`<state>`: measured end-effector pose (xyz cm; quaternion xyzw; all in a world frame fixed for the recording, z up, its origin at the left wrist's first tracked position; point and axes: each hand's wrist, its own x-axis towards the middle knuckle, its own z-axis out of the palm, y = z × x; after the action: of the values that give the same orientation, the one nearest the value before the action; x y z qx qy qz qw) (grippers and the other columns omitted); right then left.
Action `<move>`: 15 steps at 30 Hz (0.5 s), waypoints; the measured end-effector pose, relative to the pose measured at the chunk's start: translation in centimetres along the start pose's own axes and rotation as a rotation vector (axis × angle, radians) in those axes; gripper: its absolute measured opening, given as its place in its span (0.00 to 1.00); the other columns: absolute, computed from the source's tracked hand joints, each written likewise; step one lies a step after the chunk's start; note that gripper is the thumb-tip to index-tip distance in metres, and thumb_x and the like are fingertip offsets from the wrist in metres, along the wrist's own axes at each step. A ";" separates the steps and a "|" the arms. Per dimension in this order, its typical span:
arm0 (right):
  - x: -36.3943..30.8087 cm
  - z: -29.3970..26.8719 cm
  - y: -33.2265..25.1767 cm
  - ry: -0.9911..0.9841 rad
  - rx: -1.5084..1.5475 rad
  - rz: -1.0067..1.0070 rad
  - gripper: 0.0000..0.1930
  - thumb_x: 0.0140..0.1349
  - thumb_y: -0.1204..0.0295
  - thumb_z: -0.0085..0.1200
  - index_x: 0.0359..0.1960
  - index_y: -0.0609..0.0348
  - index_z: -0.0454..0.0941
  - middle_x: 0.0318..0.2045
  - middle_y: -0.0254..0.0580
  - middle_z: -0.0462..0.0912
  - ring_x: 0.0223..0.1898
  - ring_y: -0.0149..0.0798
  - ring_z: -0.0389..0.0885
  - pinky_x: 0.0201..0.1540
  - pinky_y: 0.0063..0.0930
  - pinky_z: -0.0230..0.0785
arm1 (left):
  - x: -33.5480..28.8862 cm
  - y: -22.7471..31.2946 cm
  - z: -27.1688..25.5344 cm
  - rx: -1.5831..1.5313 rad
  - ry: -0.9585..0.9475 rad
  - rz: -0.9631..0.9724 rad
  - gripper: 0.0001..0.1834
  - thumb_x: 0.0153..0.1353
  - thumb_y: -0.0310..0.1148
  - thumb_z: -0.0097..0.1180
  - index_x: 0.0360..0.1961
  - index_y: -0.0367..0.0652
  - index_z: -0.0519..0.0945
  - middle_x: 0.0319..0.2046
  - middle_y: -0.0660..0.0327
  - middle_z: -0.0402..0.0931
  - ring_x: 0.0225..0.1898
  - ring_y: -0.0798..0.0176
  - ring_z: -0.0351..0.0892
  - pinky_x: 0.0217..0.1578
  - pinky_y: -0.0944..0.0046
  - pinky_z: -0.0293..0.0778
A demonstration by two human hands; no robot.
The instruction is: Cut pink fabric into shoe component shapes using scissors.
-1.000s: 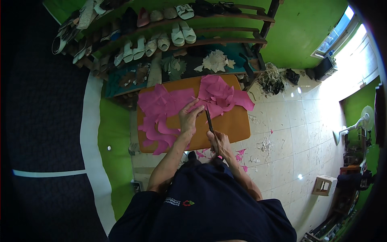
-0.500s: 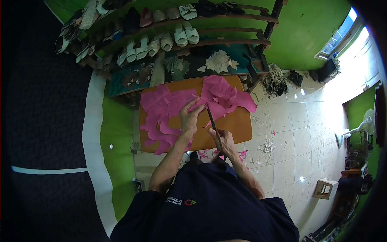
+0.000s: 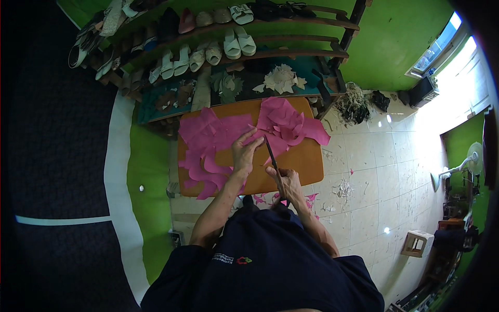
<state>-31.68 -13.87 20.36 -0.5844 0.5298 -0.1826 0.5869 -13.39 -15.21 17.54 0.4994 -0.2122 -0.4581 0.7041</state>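
My left hand (image 3: 244, 153) pinches a small piece of thin pink sheet material at its fingertips, over the middle of an orange-brown table (image 3: 301, 169). Most of that piece is hidden by the fingers. In my right hand (image 3: 289, 184) is a pair of long dark scissors (image 3: 272, 156), the blades pointing away from me with their tips close to my left fingertips. Cut pink sheets (image 3: 208, 130) spread over the left part of the table, with curling strips at the near left. A heap of pink pieces (image 3: 283, 122) lies at the far right of the table.
Beyond the table stands a wooden rack (image 3: 291, 52) with rows of shoes and sandals. Its lowest shelf bears white cut pieces (image 3: 282, 79) and grey-green ones (image 3: 226, 86). Scraps (image 3: 342, 188) litter the tiled floor. A fan (image 3: 474, 153) and a small stool (image 3: 417, 243) are at the right.
Both hands stay almost in place, the scissors still by the left fingertips. The whole view has shifted very slightly.
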 end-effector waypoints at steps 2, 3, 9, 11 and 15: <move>0.1 0.1 0.4 -0.013 -0.037 0.026 0.39 0.56 0.35 0.61 0.28 0.72 0.83 0.14 0.41 0.73 0.19 0.33 0.71 0.24 0.35 0.63 | 0.0 -0.2 -0.4 0.043 0.010 -0.032 0.22 0.59 0.23 0.65 0.56 0.35 0.78 0.37 0.55 0.85 0.39 0.65 0.86 0.42 0.70 0.78; 0.3 0.1 0.5 -0.013 -0.037 0.026 0.39 0.56 0.35 0.61 0.28 0.72 0.83 0.14 0.41 0.73 0.19 0.33 0.71 0.24 0.35 0.63 | 0.1 -0.3 -0.6 0.085 0.020 -0.065 0.22 0.59 0.23 0.66 0.56 0.34 0.78 0.35 0.56 0.85 0.39 0.65 0.86 0.40 0.71 0.78; 2.3 1.5 2.7 -0.030 -0.108 0.013 0.40 0.56 0.35 0.59 0.30 0.72 0.83 0.14 0.45 0.75 0.19 0.36 0.75 0.26 0.38 0.66 | 1.0 -4.2 -3.5 0.047 0.046 -0.110 0.25 0.57 0.21 0.65 0.57 0.33 0.77 0.30 0.58 0.84 0.32 0.69 0.82 0.32 0.72 0.74; 4.3 2.3 4.6 -0.059 -0.120 -0.002 0.38 0.57 0.34 0.56 0.21 0.66 0.76 0.12 0.36 0.69 0.16 0.33 0.69 0.22 0.35 0.63 | 0.9 -4.9 -3.3 0.063 0.087 -0.133 0.24 0.56 0.21 0.65 0.56 0.34 0.78 0.30 0.59 0.83 0.29 0.70 0.80 0.31 0.72 0.74; 7.5 4.5 9.4 0.008 -0.214 -0.487 0.37 0.58 0.34 0.55 0.20 0.65 0.76 0.12 0.37 0.69 0.17 0.33 0.73 0.22 0.35 0.66 | 2.3 -7.2 -5.3 0.094 0.218 -0.123 0.23 0.55 0.21 0.66 0.54 0.35 0.81 0.30 0.60 0.83 0.27 0.71 0.78 0.31 0.73 0.74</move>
<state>-28.97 -15.60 7.89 -0.7528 0.3919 -0.2637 0.4585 -11.34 -15.06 8.55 0.5909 -0.1245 -0.4328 0.6693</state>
